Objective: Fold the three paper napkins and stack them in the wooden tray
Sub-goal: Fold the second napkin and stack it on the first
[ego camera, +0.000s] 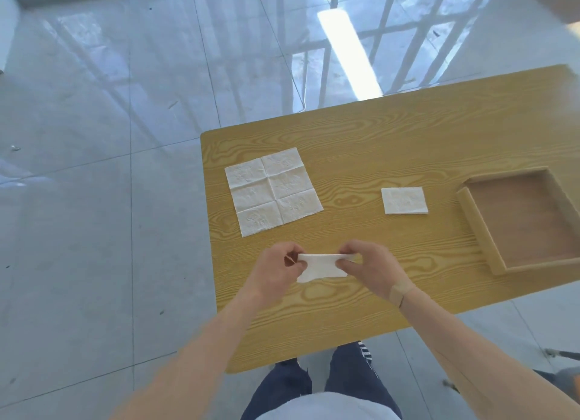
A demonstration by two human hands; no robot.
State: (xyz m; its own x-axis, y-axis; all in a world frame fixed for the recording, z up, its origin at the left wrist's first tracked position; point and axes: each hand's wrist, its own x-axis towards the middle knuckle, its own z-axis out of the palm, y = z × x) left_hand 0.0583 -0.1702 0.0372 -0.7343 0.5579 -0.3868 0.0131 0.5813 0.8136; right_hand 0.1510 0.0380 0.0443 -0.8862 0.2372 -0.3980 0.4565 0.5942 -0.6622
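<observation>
My left hand (276,273) and my right hand (372,270) pinch the two top corners of a partly folded white napkin (323,267), which hangs just above the wooden table (392,143). An unfolded napkin (273,191) with crease lines lies flat at the table's left. A small folded square napkin (405,200) rests further right, apart from the wooden tray (480,228). The tray sits at the table's right side with nothing in it.
The table's left edge runs close beside the unfolded napkin, and its near edge is just below my hands. A shiny tiled floor (125,137) surrounds the table. My legs show under the near edge.
</observation>
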